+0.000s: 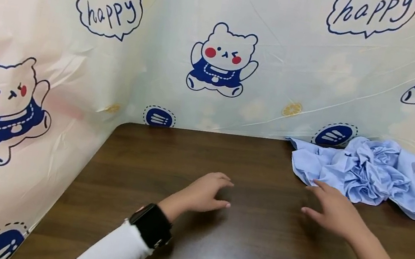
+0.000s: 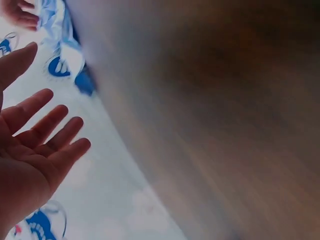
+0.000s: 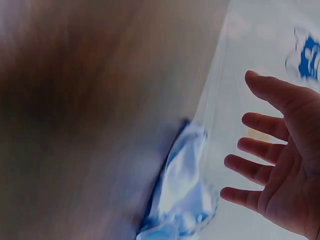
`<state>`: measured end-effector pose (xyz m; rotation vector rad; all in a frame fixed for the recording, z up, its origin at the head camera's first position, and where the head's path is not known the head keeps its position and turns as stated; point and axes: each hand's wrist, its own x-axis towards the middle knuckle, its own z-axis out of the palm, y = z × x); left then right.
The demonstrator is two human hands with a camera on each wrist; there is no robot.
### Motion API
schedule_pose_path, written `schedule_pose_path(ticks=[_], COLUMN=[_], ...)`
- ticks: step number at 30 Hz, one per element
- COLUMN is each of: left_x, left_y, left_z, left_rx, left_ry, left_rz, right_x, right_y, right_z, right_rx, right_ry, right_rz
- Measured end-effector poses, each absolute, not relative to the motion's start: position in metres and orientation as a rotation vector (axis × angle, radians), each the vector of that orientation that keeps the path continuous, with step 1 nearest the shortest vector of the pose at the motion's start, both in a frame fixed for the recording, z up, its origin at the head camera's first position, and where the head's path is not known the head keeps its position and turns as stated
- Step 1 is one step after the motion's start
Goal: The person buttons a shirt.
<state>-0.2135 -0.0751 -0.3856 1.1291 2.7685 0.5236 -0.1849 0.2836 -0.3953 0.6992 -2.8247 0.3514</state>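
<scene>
From my head feed I get the whole layout: a crumpled light-blue cloth (image 1: 373, 175) lies at the upper right of the frame, on the far part of a dark wooden table (image 1: 253, 251). Both hands show here from the back, over the table: the left hand (image 1: 201, 192) near the centre, well apart from the cloth, the right hand (image 1: 336, 210) right of centre, its upper fingertip overlapping the cloth's lower edge; I can't tell whether they touch. Only my wrist feeds give me the palms: each hand has its fingers spread, gripping nothing. The left wrist feed also catches the other hand's fingers at upper left, beside a blurred strip of cloth; the right wrist feed has just one end of it, at the bottom centre.

The cloth's long axis runs left to right in the head view, sloping slightly down to the right; a flatter corner points left, and the middle is bunched into folds.

I read "happy" in two speech bubbles (image 1: 109, 10) on the bear-printed backdrop (image 1: 286, 5), at upper left and upper right.
</scene>
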Motion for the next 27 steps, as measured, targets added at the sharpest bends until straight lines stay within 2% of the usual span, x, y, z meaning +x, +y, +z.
schedule_pose_path(ticks=[9, 17, 24, 27], left_x=[-0.249, -0.26, -0.255, -0.26], left_y=[0.02, 0.11, 0.147, 0.151], left_z=[-0.386, -0.389, -0.391, -0.395], left_rx=[1.159, 1.296, 1.3, 1.258], left_ry=[2.724, 2.755, 2.807, 2.861], left_rz=[0.486, 0.451, 0.39, 0.335], right_x=[-0.209, -0.226, -0.229, -0.237], right_y=[0.338, 0.37, 0.4, 0.41], right_z=[-0.382, -0.368, -0.37, -0.38], right_rx=[0.476, 0.2, -0.317, -0.416], right_ry=[-2.904, -2.965, -2.928, -2.962], right_rz=[0.485, 0.576, 0.603, 0.673])
